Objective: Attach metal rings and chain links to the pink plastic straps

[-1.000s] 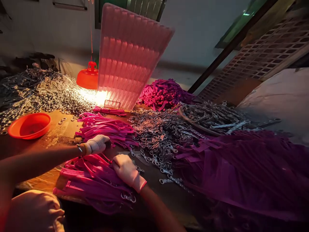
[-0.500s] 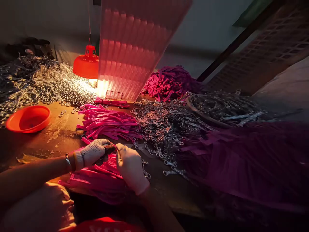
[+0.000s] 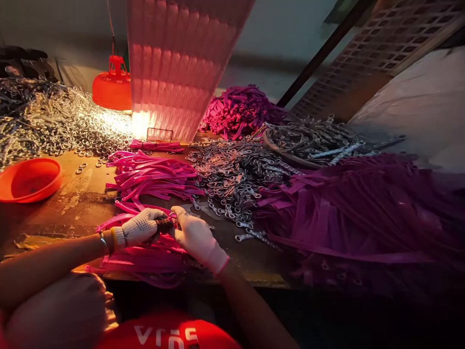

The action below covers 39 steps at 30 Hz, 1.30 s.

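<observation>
My left hand, in a white dotted glove with dark, worn fingertips, is closed on a pink strap in the middle of the view. Against its fingertips, my gloved right hand pinches at the strap's end, its index finger bent over the top. What exactly sits between the right fingers is too small to make out. Beneath both hands lies a pile of pink straps. Just beyond them is another pink strap pile, with small metal-ringed ends along its right side.
Silvery pieces with ringed ends spread to the right, beside dark purple straps. A red bowl stands at left, near heaped metal rings. A red lamp hangs behind, next to a ribbed translucent panel.
The view has swung right and down, so everything sits further left. My right index finger has lifted and stretched somewhat, while both hands stay together at the strap.
</observation>
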### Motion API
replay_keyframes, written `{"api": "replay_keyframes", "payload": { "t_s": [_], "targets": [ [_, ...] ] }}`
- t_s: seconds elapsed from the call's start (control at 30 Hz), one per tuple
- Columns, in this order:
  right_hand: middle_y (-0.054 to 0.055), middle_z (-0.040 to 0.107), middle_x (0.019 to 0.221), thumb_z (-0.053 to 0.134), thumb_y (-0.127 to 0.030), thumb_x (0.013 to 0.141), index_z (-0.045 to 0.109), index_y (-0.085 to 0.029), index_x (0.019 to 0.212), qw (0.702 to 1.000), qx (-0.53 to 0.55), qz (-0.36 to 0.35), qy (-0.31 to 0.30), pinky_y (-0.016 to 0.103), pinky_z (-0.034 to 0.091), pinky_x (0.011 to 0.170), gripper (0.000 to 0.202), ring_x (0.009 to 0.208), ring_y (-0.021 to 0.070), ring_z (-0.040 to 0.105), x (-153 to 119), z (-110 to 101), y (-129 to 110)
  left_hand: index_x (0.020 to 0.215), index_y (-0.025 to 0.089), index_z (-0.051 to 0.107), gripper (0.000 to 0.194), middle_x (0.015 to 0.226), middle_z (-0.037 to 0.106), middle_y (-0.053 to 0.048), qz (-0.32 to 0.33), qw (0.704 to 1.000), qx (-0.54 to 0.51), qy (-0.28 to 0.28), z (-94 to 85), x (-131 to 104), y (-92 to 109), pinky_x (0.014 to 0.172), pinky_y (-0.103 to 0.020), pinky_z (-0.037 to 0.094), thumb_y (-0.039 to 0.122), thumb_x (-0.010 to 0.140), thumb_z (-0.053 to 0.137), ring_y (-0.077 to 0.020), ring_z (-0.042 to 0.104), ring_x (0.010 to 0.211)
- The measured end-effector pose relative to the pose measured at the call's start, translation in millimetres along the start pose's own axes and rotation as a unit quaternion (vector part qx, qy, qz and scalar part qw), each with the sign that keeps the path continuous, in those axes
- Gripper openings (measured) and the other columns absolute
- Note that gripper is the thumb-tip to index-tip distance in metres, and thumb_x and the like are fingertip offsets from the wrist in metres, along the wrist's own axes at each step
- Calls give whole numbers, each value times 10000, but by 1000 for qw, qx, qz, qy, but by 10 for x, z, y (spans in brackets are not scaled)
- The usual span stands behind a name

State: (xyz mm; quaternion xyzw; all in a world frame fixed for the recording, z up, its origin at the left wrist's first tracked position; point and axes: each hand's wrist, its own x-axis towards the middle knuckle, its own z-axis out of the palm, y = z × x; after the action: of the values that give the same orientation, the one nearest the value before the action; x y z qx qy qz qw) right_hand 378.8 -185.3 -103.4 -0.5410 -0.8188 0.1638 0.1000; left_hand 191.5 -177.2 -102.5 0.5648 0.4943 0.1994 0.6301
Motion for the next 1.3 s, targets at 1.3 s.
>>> {"api": "replay_keyframes", "payload": {
  "t_s": [1.3],
  "targets": [
    [33, 732, 899, 473, -345, 976, 669, -217, 1050, 959, 253, 38, 121, 295, 530, 778, 246, 783, 167, 661, 98, -90, 629, 1431, 208, 519, 660, 896, 714, -90, -42, 963, -256, -76, -58, 15, 251, 399, -176, 303, 284, 794, 672, -72, 499, 464]
  ]
}}
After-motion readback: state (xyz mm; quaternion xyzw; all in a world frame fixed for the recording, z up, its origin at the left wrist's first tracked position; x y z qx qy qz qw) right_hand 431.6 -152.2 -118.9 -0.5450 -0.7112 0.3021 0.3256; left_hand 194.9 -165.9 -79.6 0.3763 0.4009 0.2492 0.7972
